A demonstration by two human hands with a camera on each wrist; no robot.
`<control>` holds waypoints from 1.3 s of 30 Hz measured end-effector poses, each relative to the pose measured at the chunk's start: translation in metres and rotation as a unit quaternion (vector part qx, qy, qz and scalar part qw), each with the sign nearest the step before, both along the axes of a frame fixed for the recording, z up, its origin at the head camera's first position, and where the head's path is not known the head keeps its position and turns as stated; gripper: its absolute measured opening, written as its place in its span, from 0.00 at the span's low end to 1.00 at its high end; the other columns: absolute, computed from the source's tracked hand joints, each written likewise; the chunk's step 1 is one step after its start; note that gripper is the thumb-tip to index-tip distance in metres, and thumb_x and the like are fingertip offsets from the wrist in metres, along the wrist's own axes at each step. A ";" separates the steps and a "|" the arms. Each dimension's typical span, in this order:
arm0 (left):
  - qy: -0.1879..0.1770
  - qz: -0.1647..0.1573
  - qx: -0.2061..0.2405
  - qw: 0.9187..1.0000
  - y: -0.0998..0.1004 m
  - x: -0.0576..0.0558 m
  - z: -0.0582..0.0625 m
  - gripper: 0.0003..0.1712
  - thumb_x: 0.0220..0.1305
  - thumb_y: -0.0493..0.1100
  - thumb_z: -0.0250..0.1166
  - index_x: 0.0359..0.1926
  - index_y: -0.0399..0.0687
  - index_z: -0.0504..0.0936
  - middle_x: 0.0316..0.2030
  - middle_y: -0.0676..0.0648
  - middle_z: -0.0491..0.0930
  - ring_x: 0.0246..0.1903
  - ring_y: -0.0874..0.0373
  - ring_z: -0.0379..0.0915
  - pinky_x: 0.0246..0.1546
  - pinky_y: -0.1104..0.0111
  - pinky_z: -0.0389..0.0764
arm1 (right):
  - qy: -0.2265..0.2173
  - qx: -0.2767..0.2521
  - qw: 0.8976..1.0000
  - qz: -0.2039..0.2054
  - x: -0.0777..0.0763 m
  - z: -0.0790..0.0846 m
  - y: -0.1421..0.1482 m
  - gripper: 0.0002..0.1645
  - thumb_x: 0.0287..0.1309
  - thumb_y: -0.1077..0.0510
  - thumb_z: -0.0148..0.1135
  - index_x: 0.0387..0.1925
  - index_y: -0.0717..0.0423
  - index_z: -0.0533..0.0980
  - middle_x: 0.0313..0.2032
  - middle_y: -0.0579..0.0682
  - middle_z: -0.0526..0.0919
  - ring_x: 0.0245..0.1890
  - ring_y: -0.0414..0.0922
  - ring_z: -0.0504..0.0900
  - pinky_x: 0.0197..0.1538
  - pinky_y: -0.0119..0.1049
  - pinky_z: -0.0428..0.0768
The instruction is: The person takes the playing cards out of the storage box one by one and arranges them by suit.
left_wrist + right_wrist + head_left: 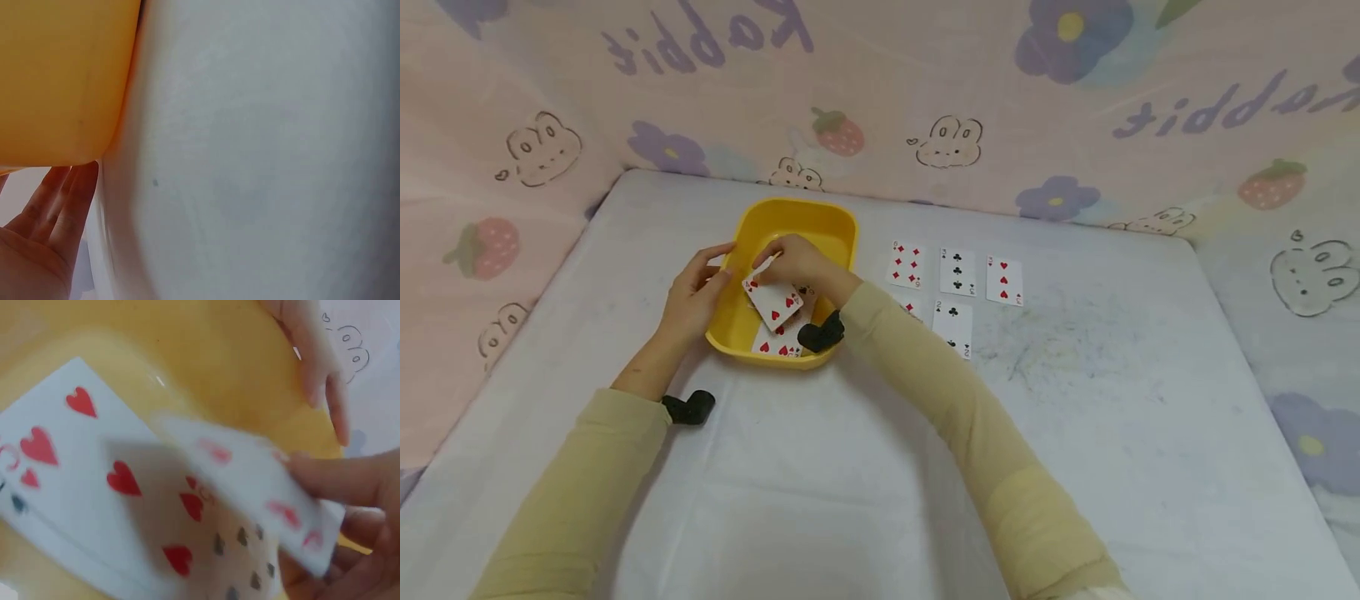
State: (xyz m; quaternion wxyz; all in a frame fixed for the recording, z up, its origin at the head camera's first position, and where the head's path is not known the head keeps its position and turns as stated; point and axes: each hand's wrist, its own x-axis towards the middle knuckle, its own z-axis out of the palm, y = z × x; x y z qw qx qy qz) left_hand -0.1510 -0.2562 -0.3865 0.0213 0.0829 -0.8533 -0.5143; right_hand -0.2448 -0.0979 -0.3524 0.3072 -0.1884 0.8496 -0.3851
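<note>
While right hand [797, 261] pinches heart card [773, 298], long axis far-left to near-right, over box [801, 218], left hand [691, 298], fingers extended, touches box's left side; laid-out cards [957, 274] lie right.

The head camera looks forward-down over the desk [1075, 467]. Close wrist views share the tub [59, 81]: left its outside, right its inside.
</note>
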 end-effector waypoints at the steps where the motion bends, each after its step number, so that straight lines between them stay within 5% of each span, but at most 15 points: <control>1: 0.001 0.000 0.001 1.000 0.000 0.000 0.001 0.26 0.73 0.53 0.45 0.70 0.63 0.62 0.59 0.35 0.71 0.54 0.44 0.69 0.47 0.70 0.71 | -0.004 -0.013 1.000 -0.011 0.000 0.002 0.002 0.15 0.59 0.56 0.65 0.48 0.52 0.79 0.43 0.50 0.77 0.31 0.41 0.76 0.33 0.25 0.77; 7: 0.006 -0.004 -0.004 1.000 0.001 0.001 0.002 0.27 0.73 0.53 0.45 0.71 0.62 0.62 0.59 0.34 0.71 0.54 0.44 0.68 0.48 0.69 0.70 | -0.037 -0.067 0.995 -0.060 -0.001 0.013 0.014 0.15 0.59 0.56 0.65 0.48 0.52 0.78 0.42 0.50 0.77 0.31 0.42 0.77 0.33 0.25 0.77; 19: 0.001 0.000 -0.011 1.000 0.002 0.002 0.000 0.27 0.74 0.53 0.45 0.71 0.63 0.61 0.60 0.35 0.70 0.53 0.45 0.67 0.46 0.70 0.70 | 0.003 -0.124 0.987 -0.101 0.004 0.030 0.055 0.16 0.55 0.54 0.68 0.46 0.51 0.81 0.41 0.49 0.78 0.35 0.43 0.73 0.37 0.28 0.71; 25: -0.005 0.007 -0.017 1.000 0.003 0.002 0.001 0.26 0.74 0.53 0.44 0.71 0.65 0.61 0.60 0.35 0.70 0.52 0.46 0.67 0.45 0.72 0.70 | 0.015 -0.127 0.982 -0.140 0.006 0.029 0.082 0.18 0.53 0.52 0.69 0.47 0.49 0.81 0.42 0.46 0.76 0.42 0.43 0.70 0.41 0.30 0.68; 34: -0.001 0.009 -0.021 1.000 0.003 0.002 0.000 0.26 0.73 0.53 0.44 0.70 0.67 0.62 0.59 0.35 0.70 0.48 0.50 0.67 0.41 0.76 0.69 | 0.023 -0.146 0.971 -0.188 0.016 0.024 0.127 0.19 0.54 0.54 0.69 0.48 0.50 0.80 0.33 0.47 0.72 0.37 0.42 0.68 0.37 0.30 0.65; 39: -0.003 0.011 -0.026 1.000 0.004 0.001 0.000 0.26 0.73 0.53 0.44 0.70 0.67 0.62 0.59 0.35 0.70 0.48 0.51 0.66 0.41 0.76 0.69 | 0.022 -0.141 0.964 -0.225 0.021 0.014 0.154 0.19 0.55 0.53 0.69 0.49 0.48 0.80 0.39 0.47 0.73 0.41 0.43 0.67 0.40 0.33 0.66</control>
